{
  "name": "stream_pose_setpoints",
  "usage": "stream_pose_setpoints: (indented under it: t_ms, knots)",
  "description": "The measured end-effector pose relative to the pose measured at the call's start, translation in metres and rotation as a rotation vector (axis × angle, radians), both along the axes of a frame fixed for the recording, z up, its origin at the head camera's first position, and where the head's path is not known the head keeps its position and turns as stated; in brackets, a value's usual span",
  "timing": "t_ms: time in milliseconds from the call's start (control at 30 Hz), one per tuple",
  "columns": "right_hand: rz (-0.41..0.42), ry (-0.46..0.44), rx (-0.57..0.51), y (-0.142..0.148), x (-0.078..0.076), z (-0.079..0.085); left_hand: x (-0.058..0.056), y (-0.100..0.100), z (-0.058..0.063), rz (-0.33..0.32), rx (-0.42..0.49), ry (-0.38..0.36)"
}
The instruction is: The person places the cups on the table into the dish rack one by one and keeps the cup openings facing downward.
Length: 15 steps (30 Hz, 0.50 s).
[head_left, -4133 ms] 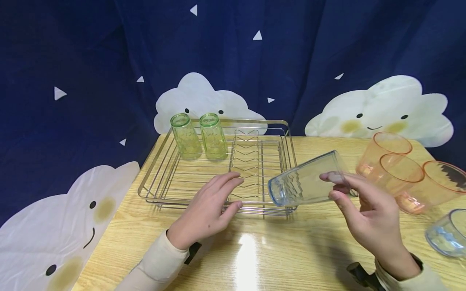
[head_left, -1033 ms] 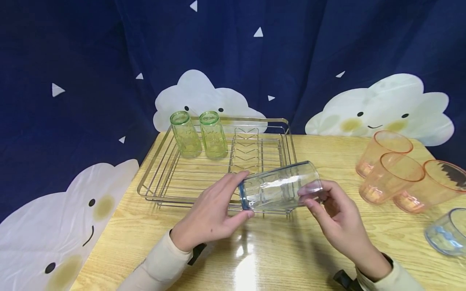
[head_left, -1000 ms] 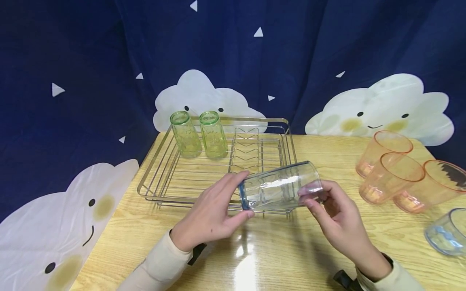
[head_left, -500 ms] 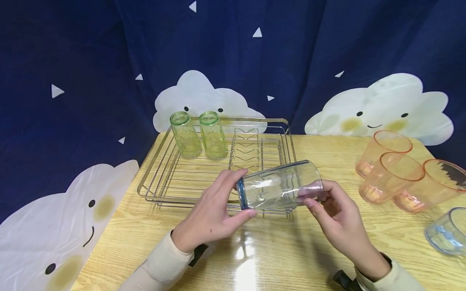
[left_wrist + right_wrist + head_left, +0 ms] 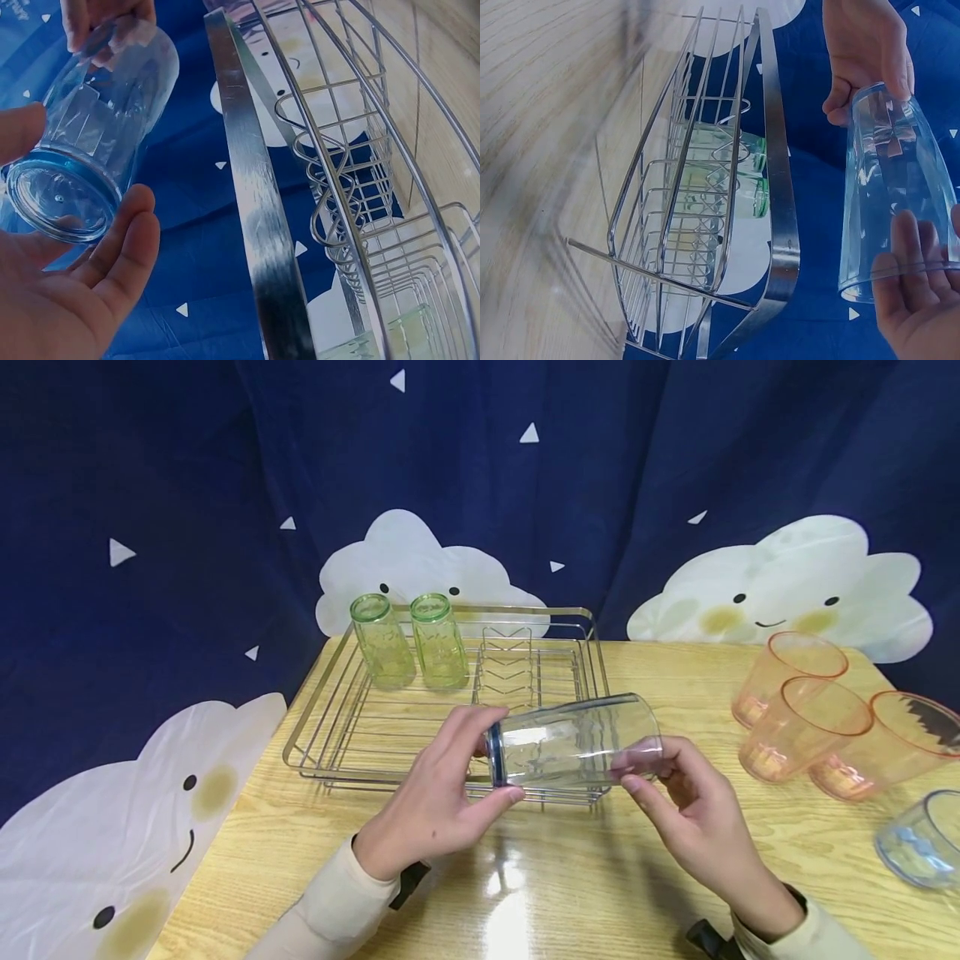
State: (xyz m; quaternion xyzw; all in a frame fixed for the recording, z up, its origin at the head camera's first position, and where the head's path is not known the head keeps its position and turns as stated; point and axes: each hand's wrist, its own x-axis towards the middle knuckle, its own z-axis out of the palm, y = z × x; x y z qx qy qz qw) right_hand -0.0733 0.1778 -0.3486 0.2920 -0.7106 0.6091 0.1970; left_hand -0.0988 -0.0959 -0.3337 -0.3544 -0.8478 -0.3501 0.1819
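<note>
A tall clear bluish drinking glass (image 5: 562,743) lies almost level in the air between my hands, over the front edge of the wire dish rack (image 5: 390,777). My left hand (image 5: 442,793) grips its thick base, thumb below and fingers above. At the rim end, my right hand (image 5: 693,810) pinches the wall, with fingertips inside the mouth. The left wrist view shows the round base of the glass (image 5: 60,196) facing the left palm. In the right wrist view the fingers of the right hand (image 5: 922,300) curl over the rim.
Two green glasses (image 5: 384,647) stand upside down at the rack's back left. Three orange tumblers (image 5: 806,727) stand upright on the wooden table (image 5: 600,893) at the right. A shorter blue glass (image 5: 922,843) sits at the right edge. A dark blue cloth with clouds hangs behind.
Since the oldest frame, the glass has moved left, from the right hand alone to both hands. Over the last second it has tipped slightly nearer level, the left fingers closer round its base.
</note>
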Motion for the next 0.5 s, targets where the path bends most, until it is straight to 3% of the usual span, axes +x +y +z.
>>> stream_pose_setpoints:
  t_ms: [167,500]
  knots:
    - [-0.033,0.023,0.058,-0.0004,-0.0001,-0.0017,0.0009,-0.001,0.0021,-0.003,-0.009,-0.022]
    - [-0.027,0.057,0.078,-0.0023,-0.0023,-0.0068,0.0007,-0.0093,0.0062,-0.001,-0.026,0.04]
